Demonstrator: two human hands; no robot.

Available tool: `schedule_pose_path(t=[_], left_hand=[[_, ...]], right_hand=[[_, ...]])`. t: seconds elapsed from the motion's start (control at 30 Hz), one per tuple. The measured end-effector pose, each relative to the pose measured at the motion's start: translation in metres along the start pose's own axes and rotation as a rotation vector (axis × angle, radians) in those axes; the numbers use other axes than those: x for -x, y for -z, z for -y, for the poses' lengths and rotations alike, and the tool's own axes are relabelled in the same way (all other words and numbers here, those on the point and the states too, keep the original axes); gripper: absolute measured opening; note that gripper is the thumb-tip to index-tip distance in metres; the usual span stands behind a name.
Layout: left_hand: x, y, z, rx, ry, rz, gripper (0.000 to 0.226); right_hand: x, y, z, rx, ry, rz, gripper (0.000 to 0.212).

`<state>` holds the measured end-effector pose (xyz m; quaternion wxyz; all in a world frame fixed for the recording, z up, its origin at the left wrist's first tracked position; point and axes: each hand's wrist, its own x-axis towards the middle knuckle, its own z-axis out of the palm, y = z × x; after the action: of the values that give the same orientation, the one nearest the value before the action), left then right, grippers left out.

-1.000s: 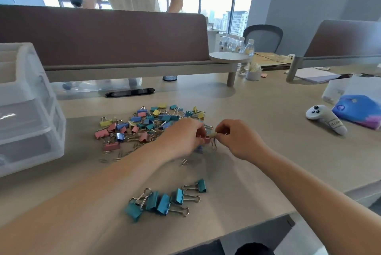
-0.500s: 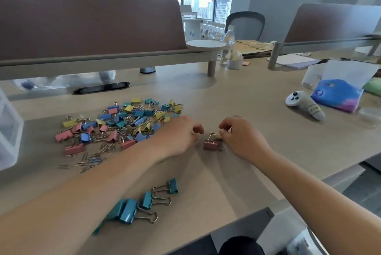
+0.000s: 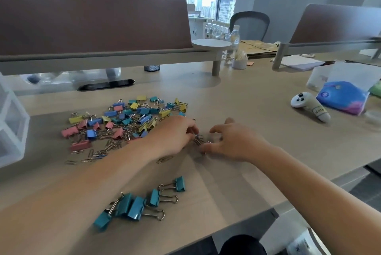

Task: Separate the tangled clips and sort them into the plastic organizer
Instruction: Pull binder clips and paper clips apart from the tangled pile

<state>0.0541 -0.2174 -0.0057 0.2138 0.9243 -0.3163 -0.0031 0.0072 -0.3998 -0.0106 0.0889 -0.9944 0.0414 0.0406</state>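
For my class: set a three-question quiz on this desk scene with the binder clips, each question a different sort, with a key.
1. True or false: the teal clips near the desk edge lie apart from the mixed pile.
2. Which hand is nearer the pile: A left hand, B right hand?
3. Fill in: the plastic organizer sits at the picture's ___ edge.

Key: 1 true; 2 A; 3 left.
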Motion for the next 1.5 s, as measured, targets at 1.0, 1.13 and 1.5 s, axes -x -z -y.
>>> schedule_pose_path(t=[1.0, 1.13, 1.5], left_hand=[[-0.015, -0.01, 0.0, -0.226, -0.126, 0.061, 0.038], [-0.017, -0.017, -0.002, -0.328, -0.205, 0.116, 0.043], [0.008, 0.0, 0.011, -0.255, -0.228, 0.078, 0.034]], right_hand=[[-0.025, -0.007, -0.035, -0.208, -0.156, -0.194, 0.019], [-0.017, -0.004, -0.029, -0.104, -0.167, -0.225, 0.028], [-0.008, -0.007, 0.006, -0.12, 0.099, -0.29, 0.024]])
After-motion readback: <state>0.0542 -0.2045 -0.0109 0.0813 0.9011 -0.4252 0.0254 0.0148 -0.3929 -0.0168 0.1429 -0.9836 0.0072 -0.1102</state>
